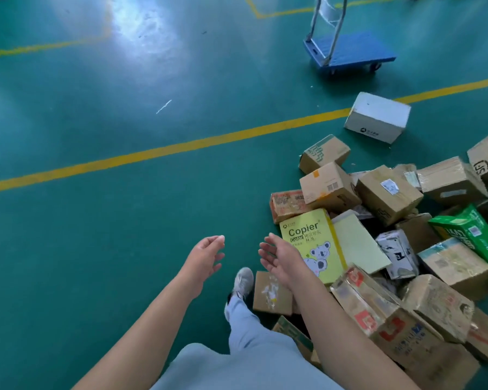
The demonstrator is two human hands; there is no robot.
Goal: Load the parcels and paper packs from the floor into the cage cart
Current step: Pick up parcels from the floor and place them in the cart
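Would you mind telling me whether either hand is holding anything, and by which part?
Nothing is held. The left hand and right hand are both open above the floor.

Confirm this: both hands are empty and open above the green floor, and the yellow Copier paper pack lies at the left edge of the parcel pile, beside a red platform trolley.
Wrong on one count, per the head view: the platform trolley is blue and stands far off. The left hand and right hand are empty and open; the Copier paper pack lies as stated.

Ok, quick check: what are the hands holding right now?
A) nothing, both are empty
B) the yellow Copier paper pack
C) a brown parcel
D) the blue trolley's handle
A: the left hand and the right hand hang open above the green floor, with the yellow Copier paper pack lying ungripped beyond the right hand.
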